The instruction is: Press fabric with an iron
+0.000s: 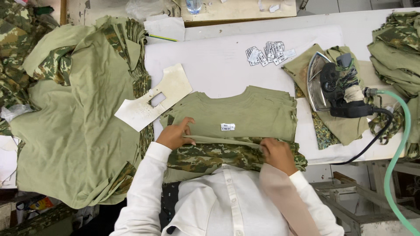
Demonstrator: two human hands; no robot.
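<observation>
A stack of olive green shirt pieces [245, 111] lies on the white padded table [218, 61], necklines facing away. A small white label [227, 126] sits on the top piece. My left hand [175, 133] pinches the near fabric edge at the left of the stack. My right hand [276, 154] grips the same folded edge at the right, over a camouflage fabric layer [210, 157] that hangs toward me.
A steam iron [332, 85] rests on folded cloth at the right, with a black cord and a green hose [400, 144]. Several loose white labels [267, 52] lie behind the stack. A white cardboard template [153, 98] lies left. Piles of green and camouflage garments [78, 113] flank both sides.
</observation>
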